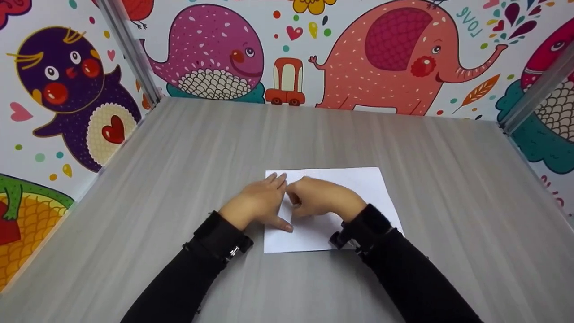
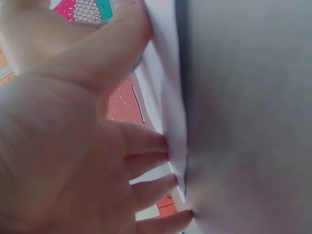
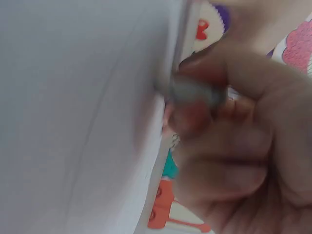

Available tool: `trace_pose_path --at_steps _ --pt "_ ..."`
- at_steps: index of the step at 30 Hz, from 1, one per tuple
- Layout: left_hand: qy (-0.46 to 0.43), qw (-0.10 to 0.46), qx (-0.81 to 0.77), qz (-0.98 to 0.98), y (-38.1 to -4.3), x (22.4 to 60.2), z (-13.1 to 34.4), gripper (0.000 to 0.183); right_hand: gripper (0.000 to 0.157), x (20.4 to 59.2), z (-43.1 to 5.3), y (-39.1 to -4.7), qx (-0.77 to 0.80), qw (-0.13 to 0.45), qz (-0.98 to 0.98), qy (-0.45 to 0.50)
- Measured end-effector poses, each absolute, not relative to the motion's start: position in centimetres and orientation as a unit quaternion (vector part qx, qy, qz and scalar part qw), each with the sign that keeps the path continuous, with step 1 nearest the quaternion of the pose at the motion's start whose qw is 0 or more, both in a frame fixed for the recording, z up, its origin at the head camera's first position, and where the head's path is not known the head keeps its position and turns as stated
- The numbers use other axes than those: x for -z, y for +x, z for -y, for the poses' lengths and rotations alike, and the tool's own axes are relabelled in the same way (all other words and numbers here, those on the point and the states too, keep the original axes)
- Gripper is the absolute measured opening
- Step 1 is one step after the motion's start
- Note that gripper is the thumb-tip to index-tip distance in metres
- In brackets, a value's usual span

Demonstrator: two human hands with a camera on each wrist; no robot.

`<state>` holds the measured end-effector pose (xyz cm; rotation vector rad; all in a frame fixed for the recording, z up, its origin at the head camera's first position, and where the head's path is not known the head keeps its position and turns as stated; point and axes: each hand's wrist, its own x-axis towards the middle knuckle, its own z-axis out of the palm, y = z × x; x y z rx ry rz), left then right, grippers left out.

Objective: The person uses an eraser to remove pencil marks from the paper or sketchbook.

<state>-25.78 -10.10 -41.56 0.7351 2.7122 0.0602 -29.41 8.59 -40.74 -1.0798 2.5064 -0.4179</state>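
Observation:
A white sheet of paper (image 1: 358, 179) lies on the table, partly covered by both hands. My left hand (image 1: 262, 199) rests on its left part, thumb spread away from the straight fingers. Close beside it, my right hand (image 1: 318, 197) is curled over the middle of the sheet. In the right wrist view, thumb and finger pinch a small, pale grey eraser (image 3: 192, 92), blurred, with its end right at the paper. A thin, faint pencil line (image 3: 100, 105) runs along the sheet there. The head view hides the eraser behind the right hand.
The grey wood-grain table (image 1: 215, 143) extends around the sheet. Printed panels with cartoon animals (image 1: 385, 58) stand along the back and sides, joined by metal posts (image 1: 130, 49). Black bands with small cameras (image 1: 219, 235) sit on both wrists.

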Motion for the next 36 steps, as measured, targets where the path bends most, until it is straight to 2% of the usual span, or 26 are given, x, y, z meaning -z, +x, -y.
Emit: trace_pose_path --at_steps 3,7,13,17,19,23,25,29,31,36 --pt "0.261 0.164 -0.018 -0.951 -25.8 41.5 10.1 0.123 0.013 40.8 -9.0 -29.9 0.15 0.192 -0.895 -0.375" --pt "0.262 0.164 -0.016 -0.951 -25.8 41.5 10.2 0.123 0.014 40.7 -9.5 -30.2 0.144 0.159 -0.915 -0.342" --pt "0.268 0.159 -0.02 -0.95 -25.6 41.6 10.4 0.123 0.011 40.7 -8.7 -29.5 0.168 0.209 -0.883 -0.385" --pt "0.274 0.16 -0.013 -0.948 -25.6 41.7 10.4 0.123 0.014 40.7 -8.9 -29.4 0.152 0.172 -0.91 -0.345" --pt "0.276 0.161 -0.012 -0.948 -25.6 41.8 10.3 0.122 0.014 40.8 -8.7 -29.2 0.155 0.158 -0.909 -0.354" --pt "0.278 0.163 -0.013 -0.947 -25.6 41.8 10.3 0.12 0.011 41.1 -8.2 -28.8 0.201 0.212 -0.86 -0.419" --pt "0.279 0.166 -0.015 -0.946 -25.6 41.7 10.2 0.12 0.01 41.1 -8.2 -28.8 0.212 0.227 -0.857 -0.411" --pt "0.279 0.171 -0.011 -0.945 -25.6 41.6 10.2 0.121 0.012 41.2 -8.3 -29.0 0.189 0.178 -0.897 -0.357" --pt "0.276 0.171 -0.014 -0.946 -25.7 41.6 10.2 0.121 0.011 41.4 -8.1 -29.0 0.191 0.166 -0.895 -0.367" --pt "0.269 0.172 -0.03 -0.947 -25.8 41.7 10.5 0.121 0.006 41.7 -7.9 -29.2 0.243 0.245 -0.849 -0.4"
